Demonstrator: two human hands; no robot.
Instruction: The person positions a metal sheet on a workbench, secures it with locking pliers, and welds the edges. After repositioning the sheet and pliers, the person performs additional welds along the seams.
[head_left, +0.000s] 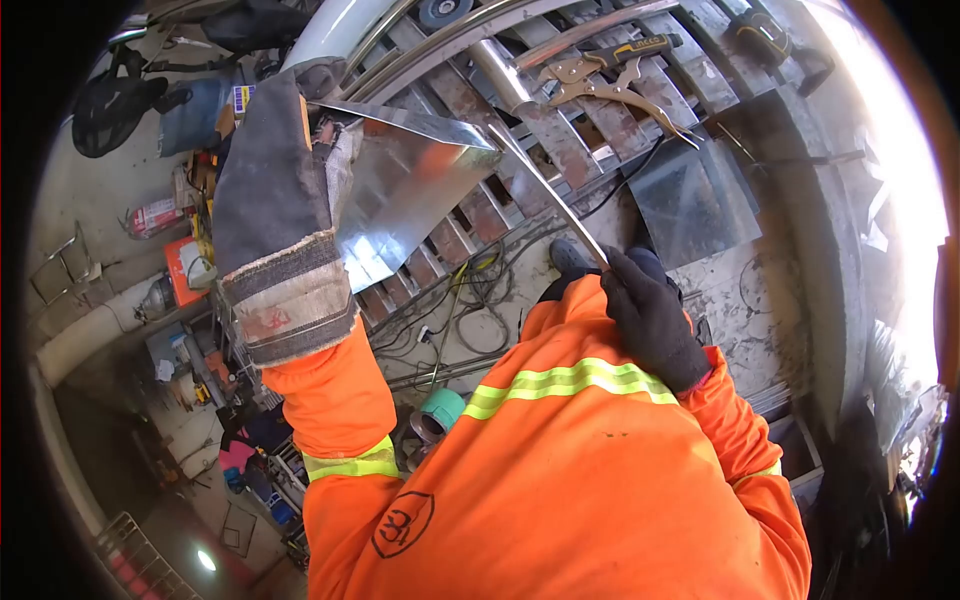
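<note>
My left hand (280, 190), in a thick grey work glove with a striped cuff, grips a shiny bent piece of sheet metal (405, 185) by its left edge. The piece is tilted over the slatted metal bench (483, 215). In a black knit glove, my right hand (650, 320) is closed around the lower end of a thin metal bar (555, 200). The bar's far tip points up and left, close to the right corner of the sheet metal. Locking pliers (590, 82) with wide jaws lie on the slats beyond the bar.
A flat metal sheet (700, 205) lies at the bench's right side. A metal tube (500, 75) and a tape measure (762, 38) rest on the bench. Cables (485, 310) run over the floor by my feet. Tools and an orange box (188, 270) are at the left.
</note>
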